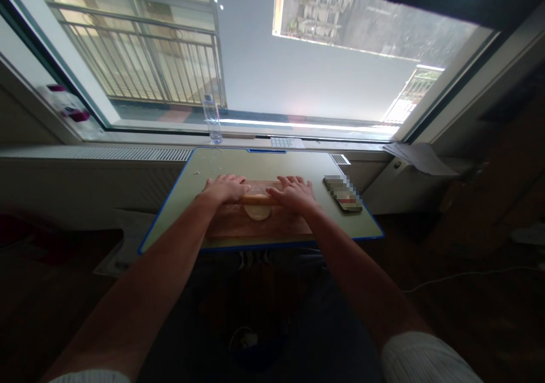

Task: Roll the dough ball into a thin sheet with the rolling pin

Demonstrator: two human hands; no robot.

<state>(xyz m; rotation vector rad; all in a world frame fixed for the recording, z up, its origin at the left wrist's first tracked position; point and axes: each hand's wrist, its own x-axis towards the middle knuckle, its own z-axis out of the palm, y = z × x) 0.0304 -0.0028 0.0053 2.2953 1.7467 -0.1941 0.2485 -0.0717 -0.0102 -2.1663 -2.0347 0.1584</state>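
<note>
We see the left hand and right hand lying uncurled, fingers extended, over opposite ends of a rolling pin. Partly beneath it, we note flattened dough on a wooden board.

We find no readable text, brand, number or sign. On the bottle with purple parts, left of the window, we resolve no lettering. On the gridded item on the sill, we distinguish no characters. On the pixelated item at the right of the worktop, any marking is illegible.
</note>
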